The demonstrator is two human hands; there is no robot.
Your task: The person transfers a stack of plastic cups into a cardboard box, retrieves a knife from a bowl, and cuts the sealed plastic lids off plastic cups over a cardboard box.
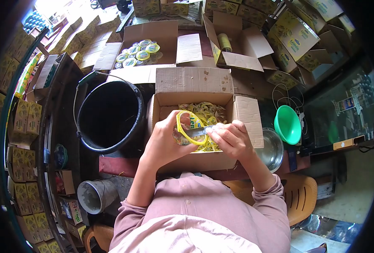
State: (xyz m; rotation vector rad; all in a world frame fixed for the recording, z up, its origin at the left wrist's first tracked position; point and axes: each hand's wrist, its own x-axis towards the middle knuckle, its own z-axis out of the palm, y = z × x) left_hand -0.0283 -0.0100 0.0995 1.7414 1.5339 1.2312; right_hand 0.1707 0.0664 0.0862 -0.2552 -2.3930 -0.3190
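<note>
What worried me most, nearest my view, was the blade [201,130] lying across the labelled face of the yellow tub [181,121]: if it skidded on the smooth film, it could nick the left hand [163,135], whose thumb lay along the tub's lower rim, or score the label. A loose grip could also let the tub drop.

I saw the left hand half open, curled around the tub's side. The right hand [232,141] was pinched closed on the blade's near end, its handle hidden from me.

The tub was held tilted over an open carton [194,79] at the near edge of the surface [116,165], above yellow scraps [203,111]. A black bucket [111,114] stood left of the carton; a steel bowl [273,149] and a green bowl [287,124] stood right. Toward the far edge, round packs [142,55] filled another box [151,30]
</note>
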